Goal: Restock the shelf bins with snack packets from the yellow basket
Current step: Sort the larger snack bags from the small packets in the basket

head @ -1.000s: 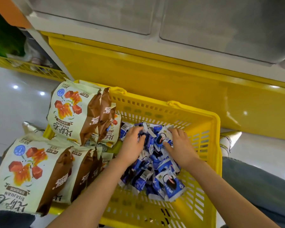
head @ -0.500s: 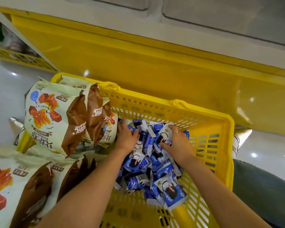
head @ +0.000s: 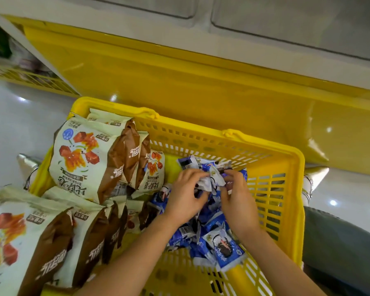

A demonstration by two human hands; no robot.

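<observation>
The yellow basket [head: 291, 189] sits in front of me and holds a heap of small blue snack packets [head: 220, 244] on its right side. Large cream-and-brown snack bags [head: 90, 159] fill its left side. My left hand [head: 186, 197] and my right hand [head: 237, 201] are both inside the basket, fingers curled around a bunch of the blue packets gathered between them. The packets in my grip are crumpled together, and more lie loose beneath my wrists.
Behind the basket runs the yellow front panel of the shelf [head: 179, 77], with clear bins [head: 286, 24] above it. A wire yellow rack [head: 30, 80] is at the far left. Shiny white floor [head: 19, 124] surrounds the basket, and my knee [head: 340, 242] is at right.
Both hands have closed in toward each other and scooped up a bunch of blue packets from the heap. The view has tilted slightly, so the basket sits lower.
</observation>
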